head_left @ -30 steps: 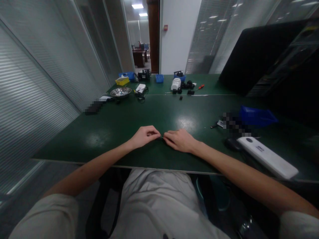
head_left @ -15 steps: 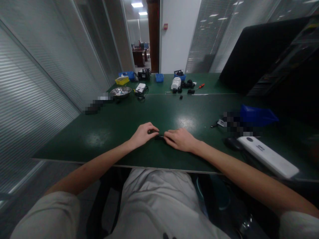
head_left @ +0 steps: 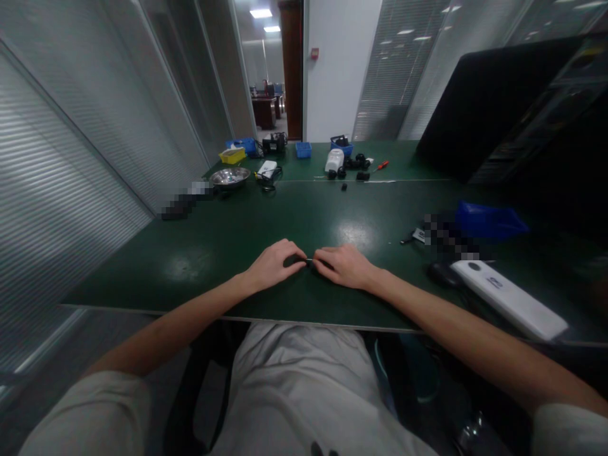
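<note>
Head cam view: left hand [head_left: 275, 265] and right hand [head_left: 346, 266] nearly meet over the green desk [head_left: 247, 221], close to the front edge. Between the fingertips there's a tiny part [head_left: 310, 260], dark with a pale sliver showing, mostly covered so can't really say what it is. Left thumb and index are pinched on one end with a gap behind them; right fingers are curled in and gripping the other end.

Off to the right lies a long white device [head_left: 513, 301], angled, with a black mouse-shaped thing [head_left: 443, 275] right by its far end and a blue tray [head_left: 491, 220] further back. Far side's got a metal bowl [head_left: 230, 178] on the left, a yellow basket [head_left: 232, 156] behind it, and a red-handled screwdriver [head_left: 382, 165] over on the right.
</note>
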`<state>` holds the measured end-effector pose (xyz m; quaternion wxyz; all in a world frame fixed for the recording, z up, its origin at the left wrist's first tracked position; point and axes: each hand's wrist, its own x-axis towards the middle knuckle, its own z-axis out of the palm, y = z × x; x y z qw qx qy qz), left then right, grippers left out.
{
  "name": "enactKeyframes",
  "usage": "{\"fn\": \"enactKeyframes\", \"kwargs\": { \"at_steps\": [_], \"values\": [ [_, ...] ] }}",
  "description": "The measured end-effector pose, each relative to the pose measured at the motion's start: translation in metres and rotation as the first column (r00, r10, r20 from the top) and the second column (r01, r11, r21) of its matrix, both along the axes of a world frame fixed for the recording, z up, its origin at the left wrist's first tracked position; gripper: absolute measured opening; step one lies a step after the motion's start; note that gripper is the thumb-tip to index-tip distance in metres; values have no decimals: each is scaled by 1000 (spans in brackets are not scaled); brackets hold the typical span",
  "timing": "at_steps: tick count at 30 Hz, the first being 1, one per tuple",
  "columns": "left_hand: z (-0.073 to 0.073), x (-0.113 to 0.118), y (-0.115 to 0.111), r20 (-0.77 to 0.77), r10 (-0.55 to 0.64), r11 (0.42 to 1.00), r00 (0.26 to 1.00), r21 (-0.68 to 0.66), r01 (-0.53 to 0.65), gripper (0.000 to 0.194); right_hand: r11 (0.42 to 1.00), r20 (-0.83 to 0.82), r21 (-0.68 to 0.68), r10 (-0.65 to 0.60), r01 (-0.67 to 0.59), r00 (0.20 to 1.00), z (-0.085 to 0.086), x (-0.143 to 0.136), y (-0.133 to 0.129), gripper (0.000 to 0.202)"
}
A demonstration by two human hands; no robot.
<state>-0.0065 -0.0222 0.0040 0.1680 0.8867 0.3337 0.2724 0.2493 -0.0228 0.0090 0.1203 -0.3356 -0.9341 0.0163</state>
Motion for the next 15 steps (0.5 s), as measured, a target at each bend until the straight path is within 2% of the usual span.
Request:
{"fn": "enactKeyframes", "kwargs": {
  "at_steps": [6,9,11,13,15],
  "values": [
    [-2,-3,5,-24,14,999,1000,-31,-15,20,1000,0,-6,-6,6,1000,1,0,-1,33],
    [-1,-16,17,-71,33,998,997,-53,-37,24,1000,2,-16,-5,5,1000,3,0,-1,34],
    [2,-41,34,-85,92,992,992,-77,-99,27,1000,-2,-21,-5,5,1000,5,0,-2,34],
    [5,-81,57,-95,237,962,967,-115,-247,32,1000,-7,-25,-9,9,1000,6,0,-2,34],
    [9,-137,78,-91,464,870,881,-142,-473,37,999,-8,-30,-15,15,1000,6,0,-2,35]
  ]
}}
